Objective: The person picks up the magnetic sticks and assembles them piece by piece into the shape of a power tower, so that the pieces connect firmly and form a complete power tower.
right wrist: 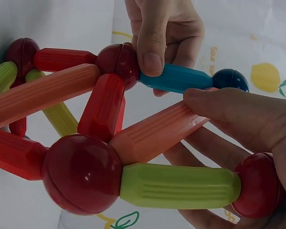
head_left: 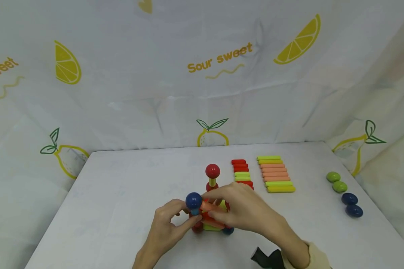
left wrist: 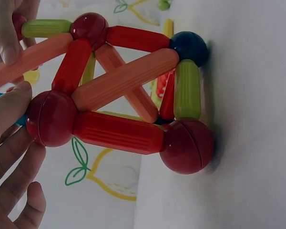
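Observation:
A frame of magnetic sticks and balls [head_left: 211, 220] stands on the white table [head_left: 121, 194] between my hands. My left hand [head_left: 185, 216] pinches a short blue stick [right wrist: 176, 78] where it meets a red ball [right wrist: 118, 59]. A dark blue ball [head_left: 193, 200] caps that stick's other end. With its thumb and fingers, my right hand [head_left: 215, 200] grips an orange stick [right wrist: 157, 131] that slants up from a lower red ball [right wrist: 82, 172]. Behind them a red ball [head_left: 212, 171] tops a yellow-green stick. The left wrist view shows the frame's red ball [left wrist: 187, 145] and blue ball [left wrist: 189, 47] resting on the table.
Loose pieces lie to the right: a row of short red and green sticks [head_left: 242, 172], a row of longer orange and yellow sticks [head_left: 276, 173], two green balls [head_left: 336, 182] and two dark blue balls [head_left: 351, 205]. A lemon-print cloth [head_left: 202, 74] walls the table.

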Available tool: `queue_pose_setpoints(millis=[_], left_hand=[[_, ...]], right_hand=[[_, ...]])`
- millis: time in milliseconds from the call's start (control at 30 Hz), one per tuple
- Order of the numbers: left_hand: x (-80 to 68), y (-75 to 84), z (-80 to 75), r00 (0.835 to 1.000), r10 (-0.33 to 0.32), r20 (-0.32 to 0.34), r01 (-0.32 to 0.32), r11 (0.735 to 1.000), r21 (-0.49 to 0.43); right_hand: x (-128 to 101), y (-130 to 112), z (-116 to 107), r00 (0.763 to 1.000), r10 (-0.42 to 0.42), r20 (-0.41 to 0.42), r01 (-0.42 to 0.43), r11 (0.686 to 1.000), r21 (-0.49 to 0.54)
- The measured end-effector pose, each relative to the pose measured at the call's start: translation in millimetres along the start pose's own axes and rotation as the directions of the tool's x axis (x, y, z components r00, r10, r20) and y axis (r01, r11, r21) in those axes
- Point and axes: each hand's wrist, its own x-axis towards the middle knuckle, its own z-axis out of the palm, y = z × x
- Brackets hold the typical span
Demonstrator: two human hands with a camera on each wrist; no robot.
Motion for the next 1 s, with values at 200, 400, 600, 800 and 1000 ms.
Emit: queue_pose_setpoints(millis=[200,400,600,800,1000], left_hand=[[-1.1,-3.5,3.0,1.000,-0.008,0.026,0.008,1.000,-0.018],[-4.2,-6.6,10.4,0.985,-0.122,0.125,0.132,0.989,-0.073],[-2.8,-7.7,8.2,0.959,-0.202,0.201,0.221,0.972,-0.079],[0.1,-14.4,-2.8,0.910,-0.208,0.359,0.264,0.958,-0.115],[1.6,-20.9,-6.3,0.944,-0.273,0.187,0.283,0.959,-0.028]], right_hand=[[-1.4,1.0,-1.3,1.000,-0.028,-0.007,0.028,1.000,-0.011],[-12.3,16.8,-15.2,0.979,-0.051,-0.197,0.060,0.997,0.041],[-25.3,44.6,-31.4,0.920,0.082,-0.383,-0.070,0.997,0.045],[-34.1,72.2,-33.9,0.894,0.082,-0.440,-0.081,0.996,0.020],[-41.7,89.8,-30.0,0.883,0.139,-0.448,-0.141,0.990,0.029]])
